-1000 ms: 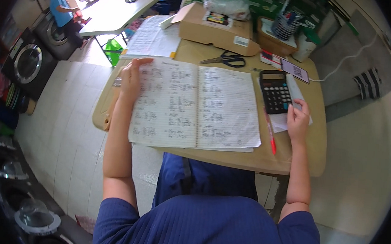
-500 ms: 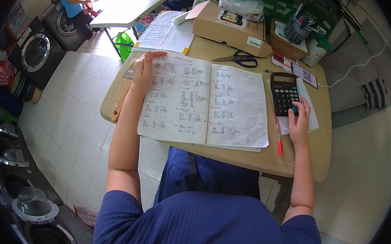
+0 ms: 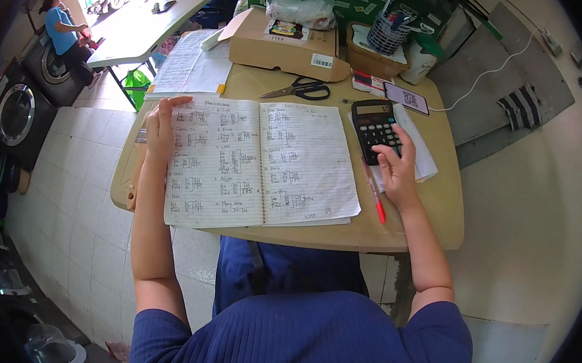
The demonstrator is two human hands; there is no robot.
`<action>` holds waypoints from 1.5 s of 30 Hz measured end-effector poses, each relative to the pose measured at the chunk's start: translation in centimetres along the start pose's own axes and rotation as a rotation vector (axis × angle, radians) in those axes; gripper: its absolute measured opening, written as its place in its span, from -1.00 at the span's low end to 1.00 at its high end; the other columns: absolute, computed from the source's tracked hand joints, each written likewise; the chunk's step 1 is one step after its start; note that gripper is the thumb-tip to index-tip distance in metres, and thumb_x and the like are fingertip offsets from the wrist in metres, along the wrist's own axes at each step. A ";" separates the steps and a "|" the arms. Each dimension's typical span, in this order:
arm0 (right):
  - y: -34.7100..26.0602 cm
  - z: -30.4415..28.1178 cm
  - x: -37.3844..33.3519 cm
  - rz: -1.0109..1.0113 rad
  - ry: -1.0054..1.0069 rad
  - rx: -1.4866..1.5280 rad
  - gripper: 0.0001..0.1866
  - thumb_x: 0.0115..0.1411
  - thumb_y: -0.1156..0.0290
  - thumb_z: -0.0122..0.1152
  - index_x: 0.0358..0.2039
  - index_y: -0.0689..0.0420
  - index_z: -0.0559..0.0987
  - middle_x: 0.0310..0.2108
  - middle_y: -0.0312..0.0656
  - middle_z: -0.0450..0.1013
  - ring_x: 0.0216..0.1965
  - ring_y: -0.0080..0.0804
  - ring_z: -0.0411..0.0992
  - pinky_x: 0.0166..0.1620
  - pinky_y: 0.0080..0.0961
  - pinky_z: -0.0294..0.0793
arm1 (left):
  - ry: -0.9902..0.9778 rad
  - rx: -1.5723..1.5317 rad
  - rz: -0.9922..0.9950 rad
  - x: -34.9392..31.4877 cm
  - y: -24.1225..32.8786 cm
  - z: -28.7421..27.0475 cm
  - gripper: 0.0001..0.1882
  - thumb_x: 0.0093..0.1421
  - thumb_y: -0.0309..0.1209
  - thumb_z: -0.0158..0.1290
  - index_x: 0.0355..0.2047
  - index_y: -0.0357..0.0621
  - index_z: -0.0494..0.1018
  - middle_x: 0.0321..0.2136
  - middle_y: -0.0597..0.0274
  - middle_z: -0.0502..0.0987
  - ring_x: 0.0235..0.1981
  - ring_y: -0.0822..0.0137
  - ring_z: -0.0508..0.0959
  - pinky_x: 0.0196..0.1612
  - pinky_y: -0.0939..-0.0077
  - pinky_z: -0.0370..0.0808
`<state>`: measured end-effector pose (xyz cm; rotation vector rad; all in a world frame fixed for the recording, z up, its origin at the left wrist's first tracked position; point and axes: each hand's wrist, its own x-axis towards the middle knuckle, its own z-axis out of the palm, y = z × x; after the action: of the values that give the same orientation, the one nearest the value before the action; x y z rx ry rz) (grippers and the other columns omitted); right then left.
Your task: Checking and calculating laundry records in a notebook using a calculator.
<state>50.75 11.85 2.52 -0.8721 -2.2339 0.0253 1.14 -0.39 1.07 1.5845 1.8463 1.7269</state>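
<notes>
An open spiral notebook (image 3: 308, 183) with handwritten lists on both pages lies on the table in front of me. My left hand (image 3: 162, 128) rests at its upper left edge, a finger stretched across the top of the page; its other fingers are partly hidden. To the right, a black calculator (image 3: 374, 128) lies tilted on some papers. My right hand (image 3: 398, 167) is over its lower right side, fingers apart, a fingertip at the keys. Between notebook and calculator lies a pen with a red cap (image 3: 380, 211).
Behind the notebook are black scissors (image 3: 297, 88), a cardboard box (image 3: 280, 49) and a basket of pens (image 3: 387, 34). A phone (image 3: 406, 97) with a white cable lies beyond the calculator. Washing machines (image 3: 15, 114) line the left, where a person in blue (image 3: 62, 30) stands.
The whole view has turned, so the table's things sit further left and lower. My right hand's fingers have shifted and spread on the calculator. My left hand stays on the notebook.
</notes>
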 end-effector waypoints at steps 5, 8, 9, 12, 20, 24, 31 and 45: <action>0.7 0.8 0.5 -0.005 0.001 -0.054 -0.84 0.35 0.27 0.19 -0.18 -0.07 0.71 0.35 -0.08 0.24 0.38 0.15 0.12 0.37 0.21 -0.03 | 0.007 0.033 -0.002 0.1 0.3 0.0 -0.29 0.55 -0.06 -0.42 -0.18 -0.32 0.66 -0.35 0.08 0.66 -0.32 0.34 0.58 -0.11 0.46 0.48; 0.9 1.1 0.4 0.019 -0.035 -0.095 -0.80 0.37 0.23 0.16 -0.14 -0.10 0.71 0.35 -0.09 0.26 0.40 0.16 0.09 0.37 0.30 -0.11 | 0.003 0.051 0.006 0.0 0.1 0.0 -0.28 0.55 -0.05 -0.43 -0.19 -0.32 0.66 -0.36 0.08 0.66 -0.32 0.33 0.58 -0.11 0.45 0.48; 1.0 1.0 0.4 0.053 -0.014 -0.051 -0.79 0.38 0.22 0.15 -0.13 -0.11 0.72 0.34 -0.08 0.26 0.40 0.16 0.09 0.37 0.30 -0.12 | 0.008 0.045 0.014 0.0 0.1 0.0 -0.28 0.55 -0.05 -0.43 -0.19 -0.32 0.66 -0.36 0.08 0.66 -0.32 0.32 0.58 -0.11 0.44 0.47; 2.0 1.0 0.1 0.116 -0.019 -0.066 -0.77 0.40 0.19 0.13 -0.12 -0.12 0.72 0.34 -0.08 0.26 0.39 0.14 0.11 0.36 0.32 -0.12 | 0.007 0.052 0.014 0.1 0.4 0.1 -0.27 0.55 -0.04 -0.44 -0.19 -0.32 0.67 -0.36 0.08 0.66 -0.30 0.31 0.58 -0.10 0.42 0.47; 2.2 -0.7 -0.3 0.280 0.220 0.217 -0.80 0.36 0.33 0.20 -0.24 0.13 0.73 0.22 -0.03 0.37 0.22 -0.06 0.34 0.26 -0.09 0.25 | 0.012 0.044 -0.007 0.0 -0.4 0.1 -0.27 0.55 -0.02 -0.43 -0.19 -0.30 0.67 -0.35 0.09 0.66 -0.29 0.31 0.58 -0.09 0.41 0.48; 3.2 -0.6 -0.8 0.272 0.236 0.078 -0.80 0.27 0.44 0.27 -0.45 0.24 0.71 0.05 0.01 0.47 0.09 -0.04 0.42 0.13 -0.27 0.36 | 0.001 0.015 -0.030 -0.2 -0.5 -0.3 -0.29 0.55 -0.05 -0.42 -0.20 -0.29 0.67 -0.36 0.08 0.66 -0.30 0.32 0.58 -0.10 0.40 0.48; 3.9 -1.0 -1.1 0.284 0.128 0.076 -0.71 0.32 0.43 0.20 -0.52 0.33 0.57 0.06 0.08 0.45 0.09 0.00 0.42 0.17 -0.24 0.35 | 0.048 0.135 0.063 0.1 1.5 0.7 -0.32 0.55 -0.08 -0.41 -0.22 -0.27 0.67 -0.32 0.06 0.68 -0.28 0.24 0.63 -0.08 0.36 0.50; 3.9 0.1 -1.3 0.243 0.056 0.088 -0.81 0.43 0.34 0.10 -0.15 0.17 0.59 0.26 0.11 0.26 0.26 0.03 0.30 0.26 -0.21 0.28 | 0.043 0.091 -0.002 0.1 0.5 0.6 -0.32 0.54 -0.07 -0.40 -0.21 -0.29 0.67 -0.32 0.02 0.68 -0.25 0.27 0.62 -0.07 0.37 0.50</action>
<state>53.61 14.07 0.66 -1.0772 -2.0481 0.2084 1.82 -0.04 1.31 1.5886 1.9729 1.7126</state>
